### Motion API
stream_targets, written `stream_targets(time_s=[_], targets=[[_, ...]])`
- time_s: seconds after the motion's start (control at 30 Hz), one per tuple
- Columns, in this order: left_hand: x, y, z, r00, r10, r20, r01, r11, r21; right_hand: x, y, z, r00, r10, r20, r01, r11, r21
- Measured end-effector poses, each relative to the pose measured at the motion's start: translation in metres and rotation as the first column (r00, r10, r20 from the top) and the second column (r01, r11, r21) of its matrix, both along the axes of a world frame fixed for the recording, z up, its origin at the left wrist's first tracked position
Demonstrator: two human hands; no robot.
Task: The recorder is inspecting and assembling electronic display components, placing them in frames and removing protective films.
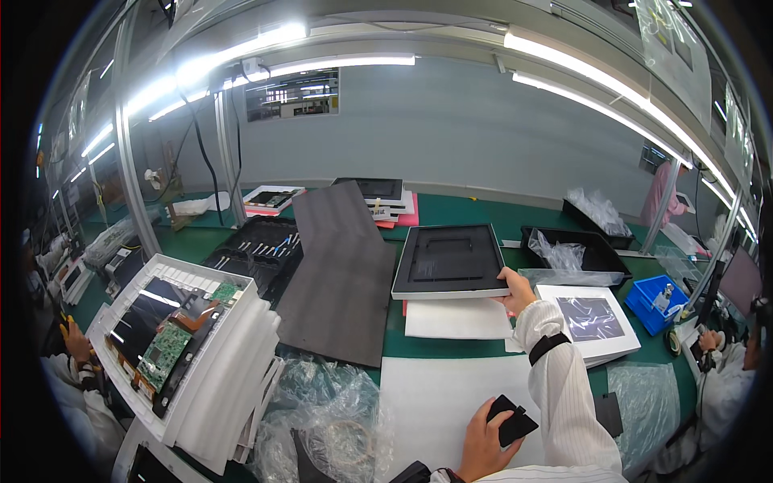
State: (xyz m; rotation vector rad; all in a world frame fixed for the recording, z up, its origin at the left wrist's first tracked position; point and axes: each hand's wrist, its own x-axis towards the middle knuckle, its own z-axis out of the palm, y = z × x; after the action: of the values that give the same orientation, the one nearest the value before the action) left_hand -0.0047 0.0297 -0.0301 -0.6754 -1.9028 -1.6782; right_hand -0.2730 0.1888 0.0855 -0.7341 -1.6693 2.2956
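My right hand (519,291) reaches forward, its fingers closed on the near right corner of a flat white-edged frame with a black back panel (451,262). That frame lies over a stack with a white foam sheet (455,319) showing in front. Close to the front edge, my left hand (485,441) grips a small black plate with a tab (510,422) above a white foam mat (439,394). A second black plate (609,414) lies to the right of my right sleeve. Right of the frame sits a white-bordered panel with a film-covered screen (594,319).
On the left stands a tall stack of white housings (217,378), the top one holding a green circuit board. Dark grey foam sheets (338,298) lie beside it, with crumpled clear bags (334,419) nearer. A blue bin (656,303) and black tray (580,253) stand right. Co-workers flank me.
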Motion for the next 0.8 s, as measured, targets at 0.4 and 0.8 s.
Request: stream_targets(time_s=[0.4,0.8], targets=[[0.002,-0.025,0.029,0.913,0.297,-0.279,-0.361,0.908,-0.215,0.065,-0.002,0.031,0.949,-0.07,-0.309,0.002,0.977,-0.214],[-0.012,-0.061,0.032,0.909,0.398,0.122,-0.151,0.588,-0.794,0.309,-0.005,0.037,0.887,-0.03,-0.462,-0.087,0.97,-0.229]])
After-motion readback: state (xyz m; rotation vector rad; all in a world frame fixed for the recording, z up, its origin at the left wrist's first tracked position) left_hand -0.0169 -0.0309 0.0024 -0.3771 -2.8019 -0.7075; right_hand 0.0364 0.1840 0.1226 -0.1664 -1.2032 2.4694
